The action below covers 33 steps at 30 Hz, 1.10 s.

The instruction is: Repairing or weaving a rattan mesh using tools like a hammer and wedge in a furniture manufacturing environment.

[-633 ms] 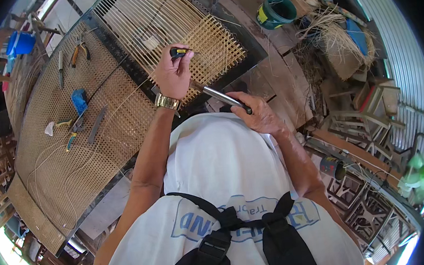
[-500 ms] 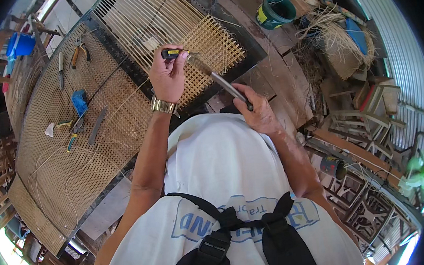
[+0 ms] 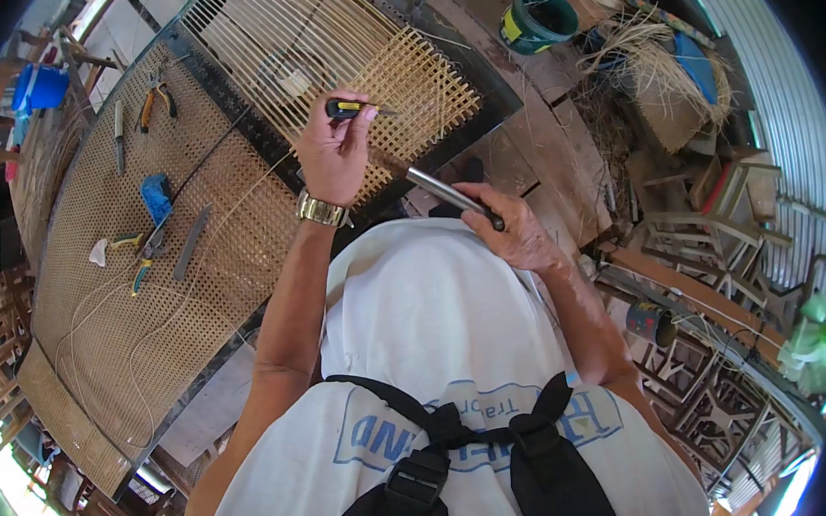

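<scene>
My left hand [image 3: 335,153], with a metal watch on its wrist, is closed on a short screwdriver [image 3: 349,108] with a black and yellow handle. The thin shaft points right, over the woven cane panel [image 3: 424,87]. Lower down, my right hand [image 3: 508,226] grips the dark end of a hammer [image 3: 446,189] with a metal shaft. Its head end is blurred and lies just right of my left wrist. Long parallel cane strands [image 3: 288,25] run beyond the woven part, inside a dark frame [image 3: 498,106].
On the finished cane mesh [image 3: 96,293] at left lie pliers [image 3: 156,104], a knife [image 3: 119,137], a blade [image 3: 192,242] and a blue piece [image 3: 155,198]. A green bucket [image 3: 538,20] stands at far right, near a heap of cane fibres [image 3: 666,83]. Wooden chair frames [image 3: 702,226] are stacked right.
The hammer has swung down and toward me, away from the screwdriver, with my right hand slightly lower. My left hand has shifted a little to the right.
</scene>
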Motion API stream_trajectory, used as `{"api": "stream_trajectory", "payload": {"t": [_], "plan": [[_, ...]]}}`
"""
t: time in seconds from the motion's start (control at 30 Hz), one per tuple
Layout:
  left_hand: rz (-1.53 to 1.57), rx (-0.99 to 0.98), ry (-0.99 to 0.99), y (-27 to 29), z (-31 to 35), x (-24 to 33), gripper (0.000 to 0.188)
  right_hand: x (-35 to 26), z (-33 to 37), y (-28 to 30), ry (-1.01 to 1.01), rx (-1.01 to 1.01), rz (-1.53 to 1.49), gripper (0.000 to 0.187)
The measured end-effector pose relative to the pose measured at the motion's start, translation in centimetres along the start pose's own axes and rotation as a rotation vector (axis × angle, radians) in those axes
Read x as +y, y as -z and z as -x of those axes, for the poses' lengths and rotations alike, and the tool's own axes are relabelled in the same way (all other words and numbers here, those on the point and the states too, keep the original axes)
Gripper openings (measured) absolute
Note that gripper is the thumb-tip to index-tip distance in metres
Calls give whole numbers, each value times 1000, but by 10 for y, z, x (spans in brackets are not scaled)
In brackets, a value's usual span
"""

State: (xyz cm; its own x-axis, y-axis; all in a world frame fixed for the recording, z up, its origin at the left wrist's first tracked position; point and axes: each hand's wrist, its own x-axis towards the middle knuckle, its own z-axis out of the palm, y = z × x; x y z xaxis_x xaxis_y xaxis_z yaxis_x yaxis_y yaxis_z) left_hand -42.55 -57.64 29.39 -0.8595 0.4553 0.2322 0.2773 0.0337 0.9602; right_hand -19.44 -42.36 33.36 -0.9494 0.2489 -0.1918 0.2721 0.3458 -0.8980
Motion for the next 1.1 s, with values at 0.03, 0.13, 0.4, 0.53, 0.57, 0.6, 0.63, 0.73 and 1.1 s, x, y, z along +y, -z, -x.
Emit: {"api": "stream_trajectory", "payload": {"t": [0.03, 0.13, 0.4, 0.53, 0.57, 0.6, 0.63, 0.73, 1.1], "plan": [[0, 1, 0, -1, 1, -3, 22, -1, 2, -1, -28, -30, -15, 39], [32, 42, -13, -7, -6, -7, 25, 0, -3, 3, -54, -78, -11, 40], [-140, -13, -25, -6, 1, -6, 23, 0, -3, 8, -74, -49, 17, 39], [-4, 34, -52, -11, 6, -7, 22, 7, 3, -4, -39, 82, -25, 39], [93, 63, -56, -9, 8, -5, 21, 11, 6, -9, 2, 213, -26, 39], [112, 66, -49, -6, 9, -6, 21, 13, 9, -9, 3, 214, -23, 39], [111, 65, -46, -6, 10, -6, 21, 16, 14, -7, -23, 188, -15, 40], [-30, 12, -26, -5, 15, -2, 22, 22, 19, -4, -56, 123, -15, 41], [-28, 49, 19, -7, 12, -3, 24, 3, 6, 4, -141, -105, 2, 41]]}}
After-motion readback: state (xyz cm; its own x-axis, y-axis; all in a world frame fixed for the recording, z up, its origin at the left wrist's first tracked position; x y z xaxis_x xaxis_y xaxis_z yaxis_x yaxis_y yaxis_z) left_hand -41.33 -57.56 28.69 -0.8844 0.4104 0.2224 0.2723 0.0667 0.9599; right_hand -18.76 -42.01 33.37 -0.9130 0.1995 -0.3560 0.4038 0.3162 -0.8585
